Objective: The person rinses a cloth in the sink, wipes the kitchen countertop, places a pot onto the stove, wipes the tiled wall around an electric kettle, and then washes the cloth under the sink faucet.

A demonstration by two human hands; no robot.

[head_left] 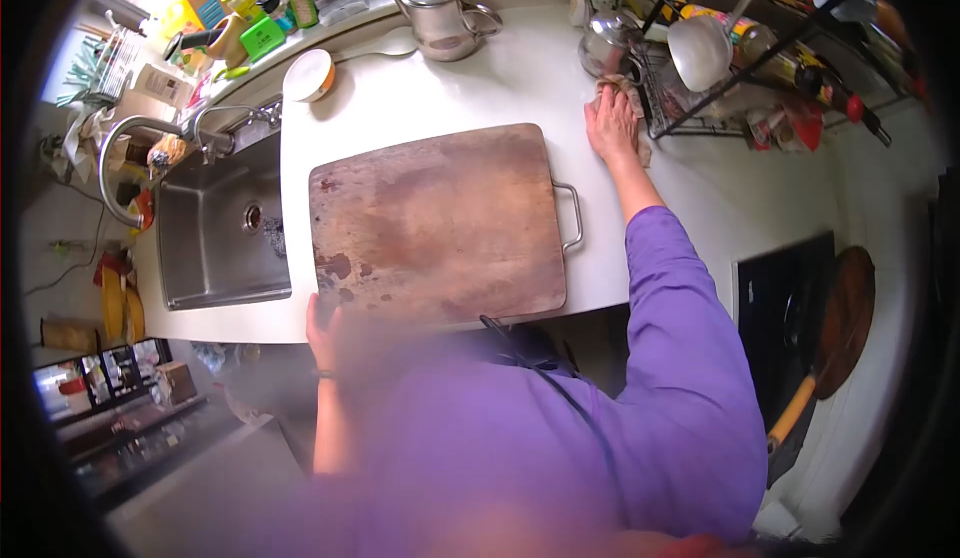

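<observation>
My right hand (612, 128) lies on a crumpled brownish cloth (643, 150) on the white counter, beside the black wire rack and just below a small metal pot (608, 46). My left hand (322, 330) is at the counter's front edge, by the lower left corner of a large wooden cutting board (440, 223). Part of that hand is blurred, and its grip cannot be made out. The board lies flat, with dark stains at its left and a metal handle on its right side.
A steel sink (225, 228) with a curved faucet (112, 163) is at the left. A metal kettle (437, 13) and a white-lidded bowl (308, 76) stand behind the board. The black rack (700, 118) holds a ladle and bottles. A pan (845, 323) sits at the right.
</observation>
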